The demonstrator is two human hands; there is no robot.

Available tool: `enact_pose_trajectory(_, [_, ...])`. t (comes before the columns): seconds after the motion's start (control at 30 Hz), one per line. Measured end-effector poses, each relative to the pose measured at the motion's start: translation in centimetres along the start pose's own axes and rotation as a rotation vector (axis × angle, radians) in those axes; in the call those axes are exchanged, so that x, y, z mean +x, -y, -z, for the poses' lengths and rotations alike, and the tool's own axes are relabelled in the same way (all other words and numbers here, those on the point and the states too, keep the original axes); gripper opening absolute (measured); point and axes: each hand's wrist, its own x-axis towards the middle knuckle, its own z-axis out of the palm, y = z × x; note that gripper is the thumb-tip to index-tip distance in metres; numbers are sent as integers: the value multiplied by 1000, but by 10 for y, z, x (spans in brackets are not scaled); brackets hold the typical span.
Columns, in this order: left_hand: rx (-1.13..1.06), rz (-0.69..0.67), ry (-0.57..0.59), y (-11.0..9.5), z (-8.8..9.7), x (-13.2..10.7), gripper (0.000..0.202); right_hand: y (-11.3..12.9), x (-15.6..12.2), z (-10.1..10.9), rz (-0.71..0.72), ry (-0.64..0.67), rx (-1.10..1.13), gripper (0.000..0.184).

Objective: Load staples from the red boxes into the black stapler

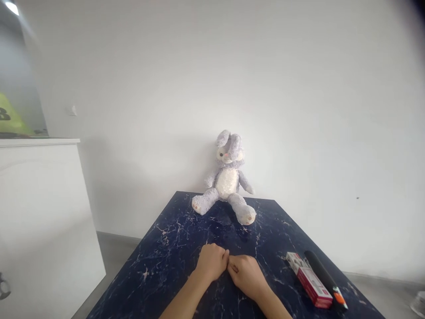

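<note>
My left hand and my right hand rest as closed fists on the near part of the dark blue marbled table. Their knuckles meet or nearly meet in the middle, and nothing shows in either hand. Beyond them a pale lilac plush rabbit with a white belly sits upright against the wall at the table's far edge. Its legs are spread towards me, and one ear flops down over its face.
On the table's right side lie a red and white box, a smaller white box and a long black object with an orange part. A white cabinet stands at left. The wall rises behind the table.
</note>
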Motion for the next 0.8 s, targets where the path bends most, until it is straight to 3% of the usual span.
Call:
enact_pose_trajectory(0.27, [-42, -47, -70, -8, 6, -4, 44, -1, -10, 15, 28, -56, -80, 31])
enact_pose_trajectory(0.47, [-70, -42, -139, -22, 10, -28, 47, -9, -39, 48, 218, -219, -141, 13])
enact_pose_trajectory(0.57, [-99, -102, -147, -23, 13, -47, 44, -22, -61, 69, 300, -336, -177, 19])
enact_pose_trajectory(0.63, [-145, -131, -166, -18, 16, -59, 44, -40, -71, 86, 176, -532, -214, 21])
enact_pose_trajectory(0.7, [-196, -136, -176, -10, 18, -70, 44, -65, -79, 105, -212, -711, -270, 32])
enact_pose_trajectory(0.77, [-233, -135, -161, -1, 20, -79, 44, -94, -85, 121, -666, -598, -277, 55])
enact_pose_trajectory(0.8, [-249, -139, -147, 2, 21, -81, 44, -109, -89, 127, -813, -478, -252, 59])
